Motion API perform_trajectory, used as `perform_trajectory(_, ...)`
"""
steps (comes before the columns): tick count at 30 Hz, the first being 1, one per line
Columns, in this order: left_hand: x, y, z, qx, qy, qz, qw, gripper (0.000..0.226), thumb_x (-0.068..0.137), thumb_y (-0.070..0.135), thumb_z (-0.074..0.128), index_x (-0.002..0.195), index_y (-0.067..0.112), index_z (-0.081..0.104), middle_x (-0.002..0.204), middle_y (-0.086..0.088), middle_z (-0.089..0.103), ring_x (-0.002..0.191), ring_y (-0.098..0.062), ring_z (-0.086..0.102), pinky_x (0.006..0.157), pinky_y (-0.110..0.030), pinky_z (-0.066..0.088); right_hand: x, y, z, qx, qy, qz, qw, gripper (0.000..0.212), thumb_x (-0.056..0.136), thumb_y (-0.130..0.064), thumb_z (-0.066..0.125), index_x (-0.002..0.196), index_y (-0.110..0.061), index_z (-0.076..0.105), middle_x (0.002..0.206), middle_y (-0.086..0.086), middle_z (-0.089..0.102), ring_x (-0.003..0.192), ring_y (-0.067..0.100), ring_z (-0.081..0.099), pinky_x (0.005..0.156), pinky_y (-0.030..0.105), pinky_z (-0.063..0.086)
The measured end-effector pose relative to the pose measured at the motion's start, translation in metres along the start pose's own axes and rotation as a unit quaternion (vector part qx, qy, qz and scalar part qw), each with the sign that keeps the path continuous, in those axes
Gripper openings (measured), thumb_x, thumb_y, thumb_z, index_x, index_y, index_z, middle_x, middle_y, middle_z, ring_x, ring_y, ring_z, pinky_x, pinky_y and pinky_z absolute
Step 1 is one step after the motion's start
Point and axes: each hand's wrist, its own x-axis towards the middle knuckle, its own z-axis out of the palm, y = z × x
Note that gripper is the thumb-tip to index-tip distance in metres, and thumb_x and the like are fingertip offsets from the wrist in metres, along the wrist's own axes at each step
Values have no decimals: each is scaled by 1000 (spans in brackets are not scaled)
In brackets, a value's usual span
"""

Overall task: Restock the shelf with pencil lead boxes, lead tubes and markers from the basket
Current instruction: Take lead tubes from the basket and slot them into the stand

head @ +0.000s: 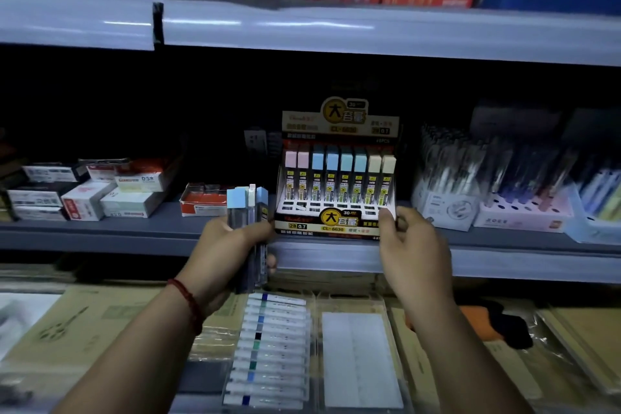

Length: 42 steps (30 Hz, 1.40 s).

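Observation:
A lead-tube display box [336, 208] stands at the front of the middle shelf [134, 232], holding a row of tubes with pink, blue and cream caps. My left hand [232, 245] grips a bundle of lead tubes [248, 228] with blue and white caps, upright, its thumb by the box's lower left corner. My right hand [410, 242] holds the box's lower right corner between thumb and curled fingers. A clear tray of white markers [272, 346] lies on the lower level below my hands.
Small white and red lead boxes [100, 195] are stacked at the shelf's left, and an open red box [205, 203] sits beside the display. Pen holders [487, 191] fill the right side. Above, an upper shelf [336, 27] overhangs. Cardboard packs [100, 323] lie below.

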Motion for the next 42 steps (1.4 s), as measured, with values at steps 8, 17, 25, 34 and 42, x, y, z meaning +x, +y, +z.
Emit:
perform_trajectory(8, -18, -9, -1, 45, 42, 94, 994, 15, 90, 5, 66, 104, -2, 62, 69, -17, 63, 57, -27, 63, 54, -36, 56, -9, -4, -7, -2, 29, -25, 999, 42, 99, -32, 55, 136, -12, 56, 123, 7, 63, 111, 25, 54, 92, 37, 48)
perform_trajectory(17, -15, 0, 8, -60, -113, 125, 984, 11, 87, 6, 67, 95, -2, 69, 61, -14, 59, 52, -21, 55, 50, -27, 48, -40, -81, 19, 397, -243, -18, 885, 20, 94, -23, 70, 113, -18, 72, 87, 2, 73, 60, 11, 66, 55, 22, 51)
perform_trajectory(25, 0, -15, 13, -21, -107, 165, 980, 19, 86, 17, 70, 99, 3, 74, 96, -38, 64, 87, -39, 68, 76, -39, 59, -28, -79, 32, 400, -235, -6, 886, 12, 85, -14, 79, 93, -21, 73, 79, 0, 71, 54, 1, 60, 51, 13, 45)
perform_trajectory(34, 28, -23, -2, 5, -102, 160, 982, 34, 79, 31, 81, 100, 8, 69, 96, -21, 71, 90, -34, 69, 80, -51, 57, -3, -77, 36, 428, -193, -10, 883, 6, 90, -11, 72, 95, -10, 69, 64, -1, 65, 52, 10, 57, 49, 23, 46)
perform_trajectory(42, 34, -24, -5, -78, -90, 142, 983, 32, 76, 9, 72, 104, 6, 57, 69, -10, 55, 57, -25, 52, 50, -32, 48, 36, -58, 22, 418, -83, -67, 902, 4, 95, -5, 65, 98, -7, 67, 76, 11, 70, 67, 20, 68, 65, 27, 58)
